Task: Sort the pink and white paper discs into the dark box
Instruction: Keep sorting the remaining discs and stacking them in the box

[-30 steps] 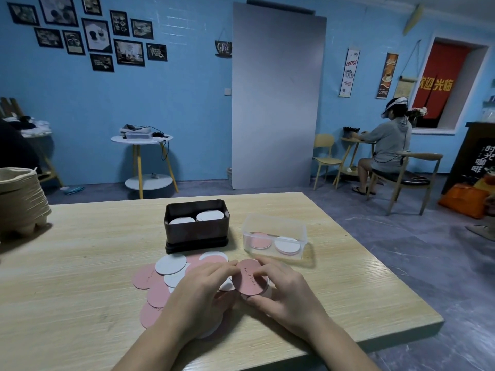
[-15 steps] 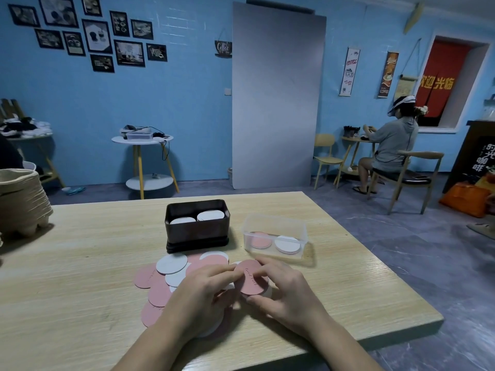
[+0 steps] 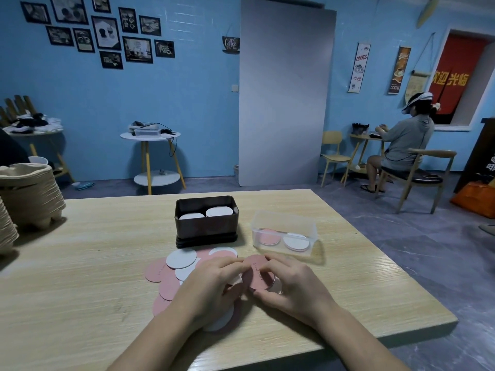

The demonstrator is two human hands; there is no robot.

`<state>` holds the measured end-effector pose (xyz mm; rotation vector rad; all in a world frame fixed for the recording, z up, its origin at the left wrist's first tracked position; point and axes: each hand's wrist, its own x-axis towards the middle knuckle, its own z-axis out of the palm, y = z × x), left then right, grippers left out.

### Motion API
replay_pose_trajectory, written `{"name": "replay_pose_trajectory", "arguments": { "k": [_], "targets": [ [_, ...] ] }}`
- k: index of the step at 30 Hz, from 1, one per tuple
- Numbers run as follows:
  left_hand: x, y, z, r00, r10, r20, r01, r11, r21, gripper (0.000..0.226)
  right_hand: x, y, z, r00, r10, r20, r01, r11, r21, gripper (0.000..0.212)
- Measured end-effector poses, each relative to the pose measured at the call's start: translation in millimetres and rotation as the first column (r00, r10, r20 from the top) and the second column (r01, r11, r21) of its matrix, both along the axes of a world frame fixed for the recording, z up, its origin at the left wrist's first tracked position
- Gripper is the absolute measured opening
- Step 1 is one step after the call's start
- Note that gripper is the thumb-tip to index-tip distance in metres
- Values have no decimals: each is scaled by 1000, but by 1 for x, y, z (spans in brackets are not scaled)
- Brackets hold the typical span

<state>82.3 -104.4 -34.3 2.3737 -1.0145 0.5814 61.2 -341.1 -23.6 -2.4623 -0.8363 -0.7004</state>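
Note:
A dark box [image 3: 206, 226] stands mid-table with two white discs showing inside it. In front of it lies a loose pile of pink and white paper discs [image 3: 176, 266] on the wooden table [image 3: 93, 263]. My left hand [image 3: 214, 285] and my right hand [image 3: 289, 285] meet over the pile's right side. Both pinch one pink disc [image 3: 255, 273], tilted up between the fingertips. My hands cover part of the pile.
A clear plastic box [image 3: 285, 231] to the right of the dark box holds a pink disc and a white disc. Stacked pulp trays [image 3: 29, 196] sit at the table's left edge. A seated person [image 3: 401, 145] works at a far table.
Both hands keep holding the pink disc at the same spot; the fingers have shifted slightly along its edge. The pile and both boxes have not moved.

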Motion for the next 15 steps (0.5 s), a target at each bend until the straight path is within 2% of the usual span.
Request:
{"name": "replay_pose_trajectory", "arguments": {
  "k": [4,12,15],
  "targets": [
    [5,15,10,999,32,12,-32,999,2,40,13,5,4,1000,12,28,-13,1000,28,34],
    [47,78,38,961,176,214,-176,984,-21,29,63,30,21,999,35,4,-35,986,163,29],
    [67,103,41,950,255,181,-255,967,-23,35,89,46,38,1000,13,6,-14,980,196,29]
  ]
}}
